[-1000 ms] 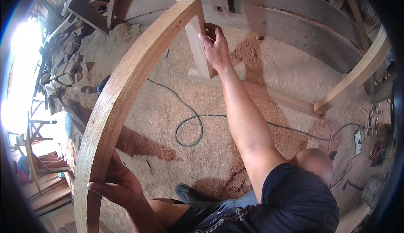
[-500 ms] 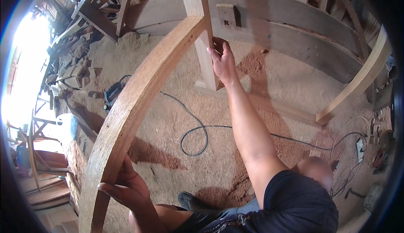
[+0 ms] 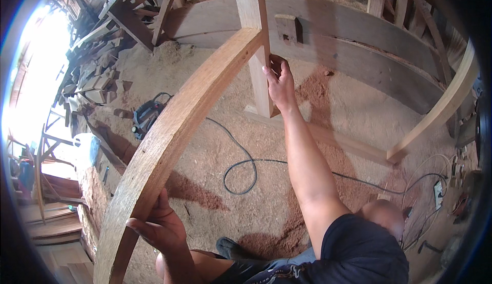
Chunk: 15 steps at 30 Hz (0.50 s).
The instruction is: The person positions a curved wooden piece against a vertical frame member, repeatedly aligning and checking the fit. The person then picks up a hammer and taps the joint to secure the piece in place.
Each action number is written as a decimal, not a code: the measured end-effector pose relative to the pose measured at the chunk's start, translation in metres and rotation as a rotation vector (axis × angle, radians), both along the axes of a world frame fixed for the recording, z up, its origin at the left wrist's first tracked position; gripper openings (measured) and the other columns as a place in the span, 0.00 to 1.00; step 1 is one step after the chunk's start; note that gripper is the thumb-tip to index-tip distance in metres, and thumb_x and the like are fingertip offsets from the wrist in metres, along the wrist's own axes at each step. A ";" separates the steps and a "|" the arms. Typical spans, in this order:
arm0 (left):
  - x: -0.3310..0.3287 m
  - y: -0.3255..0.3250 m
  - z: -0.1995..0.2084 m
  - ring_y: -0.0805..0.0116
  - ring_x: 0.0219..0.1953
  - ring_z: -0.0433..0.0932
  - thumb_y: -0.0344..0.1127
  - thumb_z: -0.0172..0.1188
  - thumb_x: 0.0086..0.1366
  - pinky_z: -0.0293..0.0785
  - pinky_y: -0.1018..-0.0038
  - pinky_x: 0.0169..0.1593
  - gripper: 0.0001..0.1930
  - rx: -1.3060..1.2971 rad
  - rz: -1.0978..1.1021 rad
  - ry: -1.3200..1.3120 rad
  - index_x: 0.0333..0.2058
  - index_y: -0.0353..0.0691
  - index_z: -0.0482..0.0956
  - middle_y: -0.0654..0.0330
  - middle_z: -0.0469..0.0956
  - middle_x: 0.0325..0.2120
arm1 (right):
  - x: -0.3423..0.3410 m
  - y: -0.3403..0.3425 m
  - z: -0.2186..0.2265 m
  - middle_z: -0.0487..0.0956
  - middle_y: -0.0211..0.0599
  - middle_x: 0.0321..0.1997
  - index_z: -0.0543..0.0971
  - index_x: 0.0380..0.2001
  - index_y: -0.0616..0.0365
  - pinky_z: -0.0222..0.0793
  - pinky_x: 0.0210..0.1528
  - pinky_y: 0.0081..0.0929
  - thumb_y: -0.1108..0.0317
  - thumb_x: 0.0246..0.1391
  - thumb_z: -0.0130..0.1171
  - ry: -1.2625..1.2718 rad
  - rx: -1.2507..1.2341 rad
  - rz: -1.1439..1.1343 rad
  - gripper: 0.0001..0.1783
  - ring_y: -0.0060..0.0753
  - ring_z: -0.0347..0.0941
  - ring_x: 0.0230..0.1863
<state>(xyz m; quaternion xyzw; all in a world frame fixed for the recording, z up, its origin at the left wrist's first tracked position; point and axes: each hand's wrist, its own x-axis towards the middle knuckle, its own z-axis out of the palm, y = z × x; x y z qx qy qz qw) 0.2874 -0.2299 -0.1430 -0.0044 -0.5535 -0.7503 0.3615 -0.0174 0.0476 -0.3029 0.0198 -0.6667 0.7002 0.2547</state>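
Observation:
A thick curved wooden beam (image 3: 177, 125) sweeps from the lower left up to an upright wooden post (image 3: 261, 81), its far end meeting the post's side. My left hand (image 3: 163, 227) is closed on the lower part of the beam, thumb on the near edge and fingers going underneath. Just below the joint, my right hand (image 3: 282, 86) grips the edge of the post, its fingertips partly hidden behind the wood. The post's foot meets a straight bottom rail (image 3: 333, 139) lying on the floor. At the right, a second curved piece (image 3: 435, 107) rises from the rail's other end.
Sawdust covers the floor (image 3: 205, 156). A corded power tool (image 3: 148, 112) lies left of the beam, and a looped black cable (image 3: 254, 171) crosses the floor. A large curved board (image 3: 348, 53) stands at the back. Offcuts (image 3: 100, 84) are piled at the left; a power strip (image 3: 438, 194) lies right.
The whole scene has shifted slightly right and down in the picture, background included. Both hands keep their holds on the beam and the post.

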 end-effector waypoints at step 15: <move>0.001 -0.001 -0.003 0.49 0.66 0.70 0.61 0.50 0.74 0.78 0.54 0.63 0.39 0.024 -0.052 0.033 0.70 0.38 0.54 0.45 0.64 0.66 | 0.000 -0.002 -0.001 0.79 0.48 0.58 0.72 0.60 0.61 0.74 0.58 0.39 0.67 0.63 0.60 0.003 -0.027 0.014 0.24 0.44 0.77 0.59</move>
